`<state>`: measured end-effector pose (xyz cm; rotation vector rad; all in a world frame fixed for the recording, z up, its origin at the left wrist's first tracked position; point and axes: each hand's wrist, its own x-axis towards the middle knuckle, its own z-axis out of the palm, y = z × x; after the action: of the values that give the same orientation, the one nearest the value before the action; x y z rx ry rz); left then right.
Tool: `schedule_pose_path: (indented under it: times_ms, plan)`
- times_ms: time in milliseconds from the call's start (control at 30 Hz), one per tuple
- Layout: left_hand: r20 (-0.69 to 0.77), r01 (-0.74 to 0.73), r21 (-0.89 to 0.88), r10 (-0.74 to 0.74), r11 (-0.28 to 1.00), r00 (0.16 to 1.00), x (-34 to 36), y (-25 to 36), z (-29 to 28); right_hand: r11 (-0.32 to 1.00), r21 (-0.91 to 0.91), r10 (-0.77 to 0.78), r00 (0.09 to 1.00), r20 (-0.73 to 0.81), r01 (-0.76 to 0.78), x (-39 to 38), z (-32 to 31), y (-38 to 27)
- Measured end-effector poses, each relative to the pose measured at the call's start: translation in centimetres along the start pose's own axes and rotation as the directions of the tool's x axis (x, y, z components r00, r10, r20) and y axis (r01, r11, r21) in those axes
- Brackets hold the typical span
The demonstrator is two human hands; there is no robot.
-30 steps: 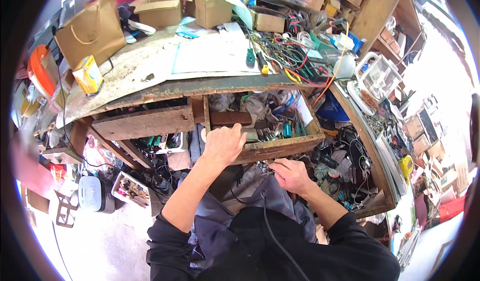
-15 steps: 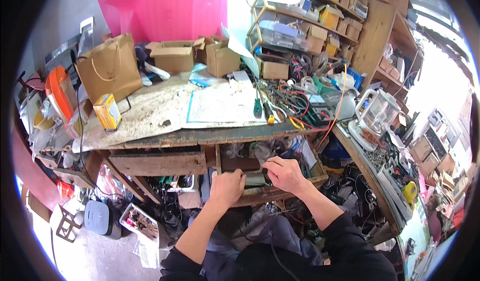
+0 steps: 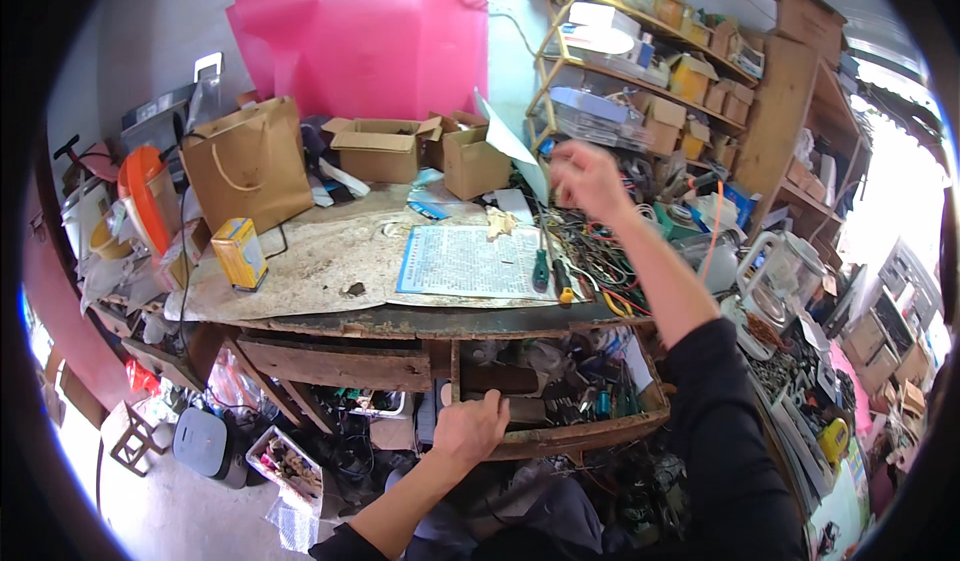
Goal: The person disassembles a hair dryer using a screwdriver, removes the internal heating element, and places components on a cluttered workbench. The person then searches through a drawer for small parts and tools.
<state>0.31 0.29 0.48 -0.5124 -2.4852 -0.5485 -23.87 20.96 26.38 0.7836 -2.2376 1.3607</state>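
Observation:
A wooden drawer (image 3: 585, 437) stands pulled out under the workbench. My left hand (image 3: 472, 429) is at its front left corner, fingers curled over the edge. Inside lie a brown flat object (image 3: 505, 379), a teal-handled tool (image 3: 603, 403) and several other tools. My right hand (image 3: 592, 181) is raised over the back right of the bench, smeared by motion; whether it holds anything does not show. Beneath it lie tangled cables (image 3: 590, 259). A green-handled screwdriver (image 3: 541, 271) rests beside a printed sheet (image 3: 465, 261).
Opened cardboard boxes (image 3: 375, 151) and a brown paper bag (image 3: 248, 166) line the back of the bench. A small yellow box (image 3: 240, 254) stands at the left. Shelves (image 3: 650, 86) rise at the back right; a glass jug (image 3: 785, 271) is on the right-hand bench.
My right hand has left the drawer and risen to the back of the bench. My left hand remains at the drawer's front. More tools inside the drawer now show.

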Motion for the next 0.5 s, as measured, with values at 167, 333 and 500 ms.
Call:
schedule_pose_path:
  times_ms: [167,333,500]
  plan:
    - [-0.068,0.055,-0.003,-0.056,0.998,0.996,-0.6,-0.2,-0.1,0.992,0.116,0.052,0.995,-0.091,-0.041,15.4,-3.9,-1.6]
    - [-0.084,-0.016,-0.03,0.013,0.999,0.996,-2.0,-0.3,2.1,0.924,0.356,0.153,0.988,-0.007,-0.14,26.7,-8.6,-0.5]
    - [0.137,0.058,-0.144,-0.038,0.988,0.99,-1.2,0.3,0.5,0.871,0.458,0.19,0.981,0.02,-0.178,32.3,-13.2,-0.4]
